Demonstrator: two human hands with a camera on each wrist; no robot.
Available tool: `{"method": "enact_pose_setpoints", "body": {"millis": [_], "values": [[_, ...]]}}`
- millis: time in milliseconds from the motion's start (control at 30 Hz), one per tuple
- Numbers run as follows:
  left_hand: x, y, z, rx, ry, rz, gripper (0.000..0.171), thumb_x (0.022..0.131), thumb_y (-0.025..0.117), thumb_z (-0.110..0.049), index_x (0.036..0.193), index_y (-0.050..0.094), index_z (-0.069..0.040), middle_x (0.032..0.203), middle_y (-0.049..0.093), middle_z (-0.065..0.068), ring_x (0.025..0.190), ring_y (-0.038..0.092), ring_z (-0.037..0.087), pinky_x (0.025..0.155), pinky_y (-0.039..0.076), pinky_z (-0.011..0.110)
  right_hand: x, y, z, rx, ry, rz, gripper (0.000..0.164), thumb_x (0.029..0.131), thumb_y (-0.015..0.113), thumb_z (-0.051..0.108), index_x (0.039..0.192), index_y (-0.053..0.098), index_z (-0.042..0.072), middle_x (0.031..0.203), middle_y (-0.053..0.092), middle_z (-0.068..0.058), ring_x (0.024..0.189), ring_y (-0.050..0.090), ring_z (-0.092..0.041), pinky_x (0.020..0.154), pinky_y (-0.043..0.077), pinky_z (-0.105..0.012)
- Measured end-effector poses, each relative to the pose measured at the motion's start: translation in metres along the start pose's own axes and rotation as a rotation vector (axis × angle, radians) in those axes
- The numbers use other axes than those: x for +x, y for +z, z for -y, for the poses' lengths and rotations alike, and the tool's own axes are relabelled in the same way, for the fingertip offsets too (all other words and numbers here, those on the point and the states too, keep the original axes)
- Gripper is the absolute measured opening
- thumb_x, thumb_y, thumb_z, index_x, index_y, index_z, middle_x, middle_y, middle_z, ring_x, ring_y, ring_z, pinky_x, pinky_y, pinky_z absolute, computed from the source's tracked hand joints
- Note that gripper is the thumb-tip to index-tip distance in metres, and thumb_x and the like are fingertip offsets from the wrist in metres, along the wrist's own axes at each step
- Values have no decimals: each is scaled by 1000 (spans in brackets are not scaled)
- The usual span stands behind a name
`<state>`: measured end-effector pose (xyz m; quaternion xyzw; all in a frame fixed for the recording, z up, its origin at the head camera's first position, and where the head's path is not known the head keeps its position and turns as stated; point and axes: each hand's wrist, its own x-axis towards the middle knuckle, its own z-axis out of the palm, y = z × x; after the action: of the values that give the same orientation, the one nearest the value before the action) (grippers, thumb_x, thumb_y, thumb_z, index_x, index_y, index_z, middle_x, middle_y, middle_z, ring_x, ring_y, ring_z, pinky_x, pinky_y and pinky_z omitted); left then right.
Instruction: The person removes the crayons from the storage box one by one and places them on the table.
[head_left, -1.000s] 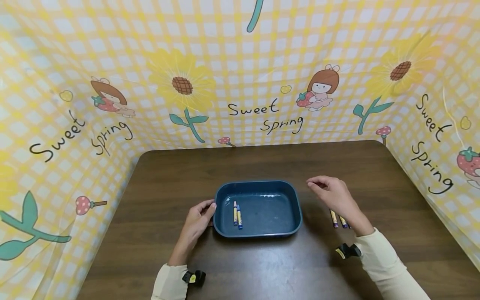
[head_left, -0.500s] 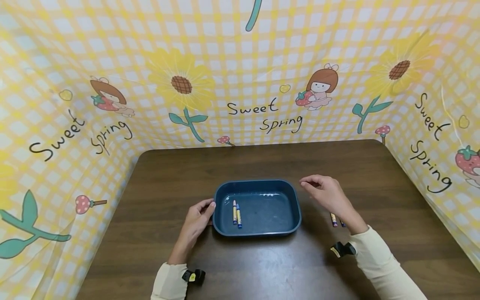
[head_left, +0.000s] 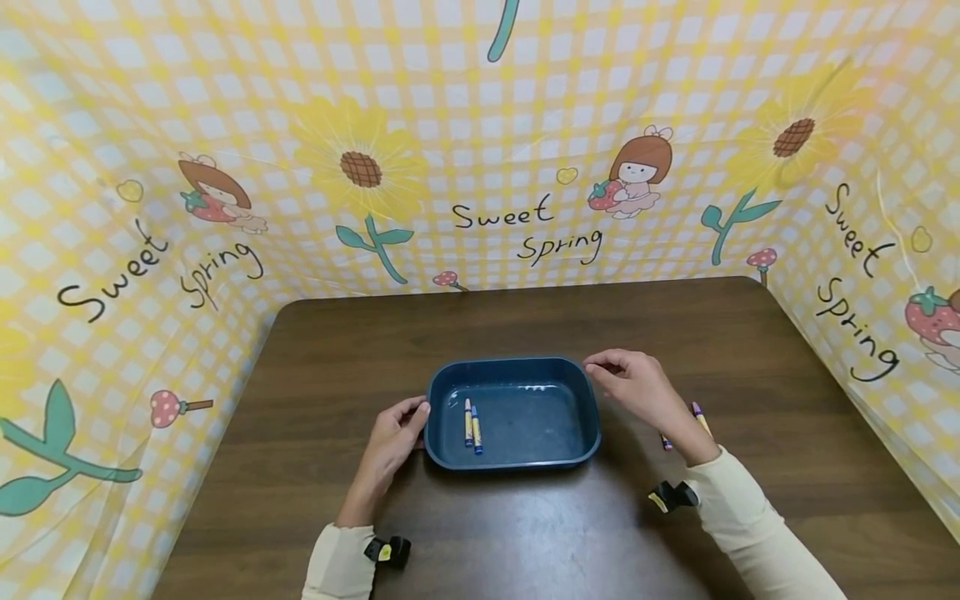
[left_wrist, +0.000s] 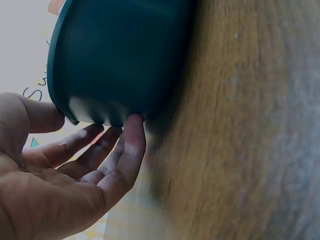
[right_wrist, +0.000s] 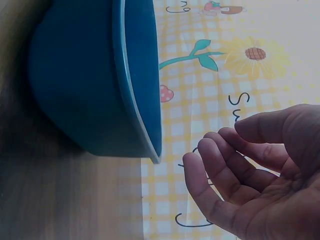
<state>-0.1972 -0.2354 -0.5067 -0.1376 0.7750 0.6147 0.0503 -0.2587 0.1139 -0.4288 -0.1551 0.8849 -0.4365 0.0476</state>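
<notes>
Two crayons [head_left: 468, 424] lie in a tray [head_left: 532, 425] on the table [head_left: 480, 542], toward its nine o'clock end, where a person's left grip [head_left: 393, 433] touches the outer wall. The right grip [head_left: 628, 383] is just beside the rim, between two and three. More crayons [head_left: 701, 417] lie at three, partly hidden by the right forearm [head_left: 750, 517]. Cloth [head_left: 487, 150] hangs at twelve, behind the table.

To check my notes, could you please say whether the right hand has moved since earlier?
Yes: the right hand has moved left relative to the middle "Spring" lettering.
</notes>
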Motion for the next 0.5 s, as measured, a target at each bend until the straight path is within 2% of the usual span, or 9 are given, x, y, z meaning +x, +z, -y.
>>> {"method": "enact_pose_setpoints", "body": {"millis": [133, 500], "values": [[0, 0, 1, -4, -3, 4, 37, 95, 51, -29, 126, 54, -8, 114, 61, 15, 86, 60, 19, 70, 56, 29, 1, 4, 4, 14, -16, 10, 23, 92, 57, 26, 105, 68, 11, 99, 68, -13, 79, 64, -27, 62, 54, -24], [1, -1, 1, -2, 0, 10, 38, 95, 52, -31, 125, 55, -9, 115, 60, 14, 87, 59, 17, 68, 56, 28, 5, 13, 15, 13, -28, 31, 19, 91, 58, 27, 103, 68, 16, 92, 68, -6, 70, 64, -24, 59, 53, -27]]}}
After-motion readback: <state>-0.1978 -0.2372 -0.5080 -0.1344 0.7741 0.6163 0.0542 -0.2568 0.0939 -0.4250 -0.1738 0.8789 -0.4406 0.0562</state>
